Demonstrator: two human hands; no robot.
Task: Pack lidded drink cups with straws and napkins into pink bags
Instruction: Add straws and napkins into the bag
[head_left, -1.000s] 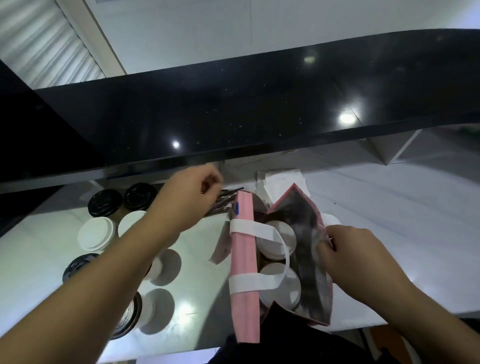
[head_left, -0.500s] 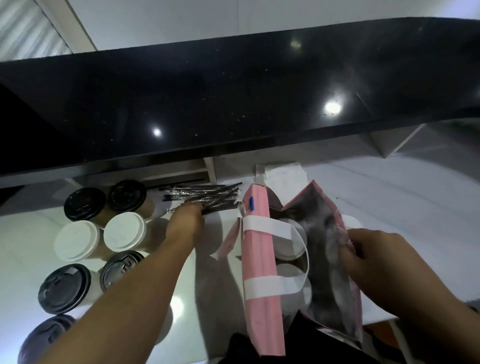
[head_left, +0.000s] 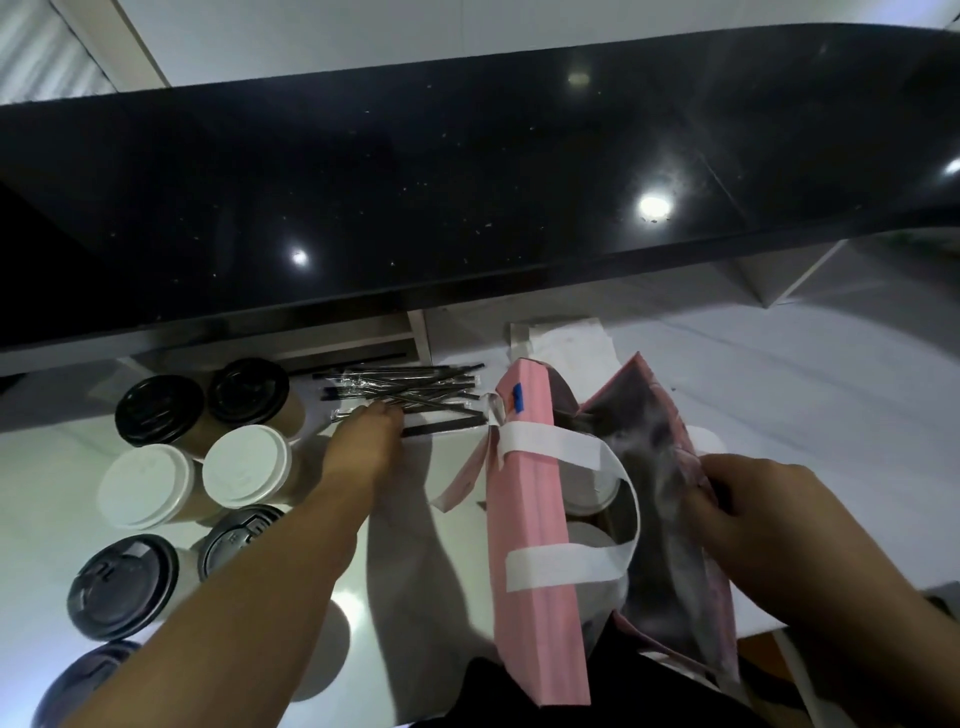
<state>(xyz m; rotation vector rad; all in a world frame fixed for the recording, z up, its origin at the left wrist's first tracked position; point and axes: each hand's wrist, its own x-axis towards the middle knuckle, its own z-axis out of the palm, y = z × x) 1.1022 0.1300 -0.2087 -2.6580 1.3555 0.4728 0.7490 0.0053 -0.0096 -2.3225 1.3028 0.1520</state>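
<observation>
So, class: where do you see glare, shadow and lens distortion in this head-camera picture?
Head view: ceiling lights glare as bright spots on the glossy black counter; the left hand and forearm throw a soft shadow on the white table beside the pink bag; the wide lens bows the counter's edge.

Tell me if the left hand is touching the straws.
Touching. Head view: left hand fingertips lie on the straws, no gap showing.

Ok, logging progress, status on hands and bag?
Left hand on wrapped straws. Right hand holds pink bag open, cups inside. Nothing blocking.
</observation>
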